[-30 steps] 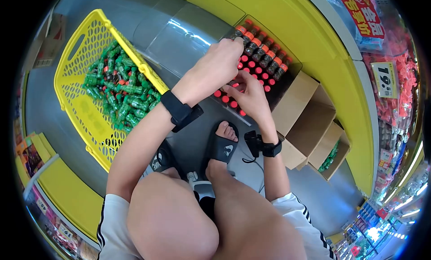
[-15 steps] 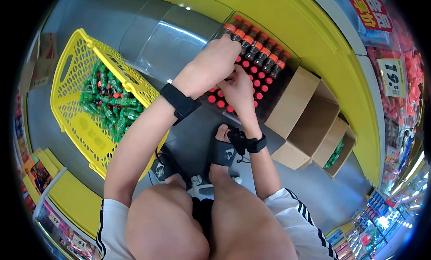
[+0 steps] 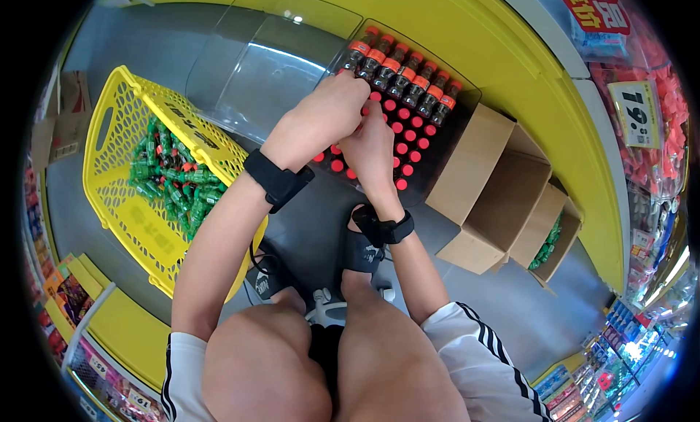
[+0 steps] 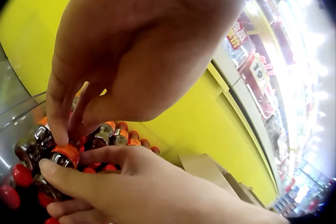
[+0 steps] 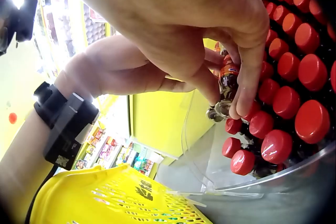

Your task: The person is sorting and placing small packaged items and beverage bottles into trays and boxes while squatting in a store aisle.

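Over the left end of a clear plastic bin (image 3: 437, 181), my two hands meet at a small bottle (image 5: 229, 79) with dark contents and an orange-red label. My right hand (image 3: 370, 148) pinches it between thumb and fingers, its base showing in the right wrist view. From above, my left hand (image 3: 321, 112) reaches down with bent fingers, fingertips at the bottle's label (image 4: 67, 153) in the left wrist view. Beneath are rows of upright bottles with red caps (image 5: 287, 102). Along the bin's far side, several like bottles (image 3: 401, 75) lie on top, side by side.
A yellow basket (image 3: 120, 225) holding many small green bottles (image 3: 171, 174) stands at the left. To the right are open cardboard boxes (image 3: 467, 163), one with green bottles inside. A clear lid (image 3: 255, 64) extends left of the bin, beside the yellow shelf base (image 3: 503, 72).
Both hands have shifted left along the bin, uncovering more red caps on the right. My right fingers have drawn in closer to my left hand. The head view has also shifted slightly.
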Demonstrator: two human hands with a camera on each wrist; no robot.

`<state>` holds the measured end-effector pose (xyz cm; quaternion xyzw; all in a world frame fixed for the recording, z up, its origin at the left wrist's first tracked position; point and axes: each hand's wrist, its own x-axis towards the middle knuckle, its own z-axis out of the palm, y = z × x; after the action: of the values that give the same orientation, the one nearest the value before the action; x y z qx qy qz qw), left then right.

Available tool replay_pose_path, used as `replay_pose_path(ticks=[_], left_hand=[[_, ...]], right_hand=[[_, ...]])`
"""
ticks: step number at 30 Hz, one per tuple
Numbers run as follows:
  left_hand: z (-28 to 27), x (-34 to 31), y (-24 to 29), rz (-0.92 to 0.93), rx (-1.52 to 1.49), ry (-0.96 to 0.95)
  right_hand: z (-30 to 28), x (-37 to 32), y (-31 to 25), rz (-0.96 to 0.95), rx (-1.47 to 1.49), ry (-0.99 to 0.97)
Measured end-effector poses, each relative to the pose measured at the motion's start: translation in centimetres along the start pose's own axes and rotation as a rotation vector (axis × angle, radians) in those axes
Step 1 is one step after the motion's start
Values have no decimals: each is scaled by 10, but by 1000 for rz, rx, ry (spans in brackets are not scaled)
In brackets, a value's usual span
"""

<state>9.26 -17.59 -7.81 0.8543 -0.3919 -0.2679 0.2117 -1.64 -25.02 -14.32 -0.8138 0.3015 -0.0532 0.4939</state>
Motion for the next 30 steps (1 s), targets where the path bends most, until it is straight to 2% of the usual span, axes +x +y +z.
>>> replay_pose_path(ticks=[3, 10, 12, 16, 18, 25, 30], left_hand=[[-6, 0, 4, -43, 79, -114], [-6, -7, 11, 16, 77, -126], [-4, -8, 14, 15, 94, -206], [5, -9, 11, 20, 153, -180], [8, -11, 10, 20, 147, -121], [8, -10, 10, 47, 177, -140], [1, -11, 17, -5, 183, -185]], right_hand=[[-1, 0, 0, 29, 25, -13], [-7, 2, 0, 34, 4, -14], [-8, 3, 0, 49, 3, -6], [-8, 3, 3, 27, 21, -24], [-5, 4, 5, -74, -6, 24], [-6, 3, 3, -74, 33, 16], [-8, 4, 4, -59, 44, -15]])
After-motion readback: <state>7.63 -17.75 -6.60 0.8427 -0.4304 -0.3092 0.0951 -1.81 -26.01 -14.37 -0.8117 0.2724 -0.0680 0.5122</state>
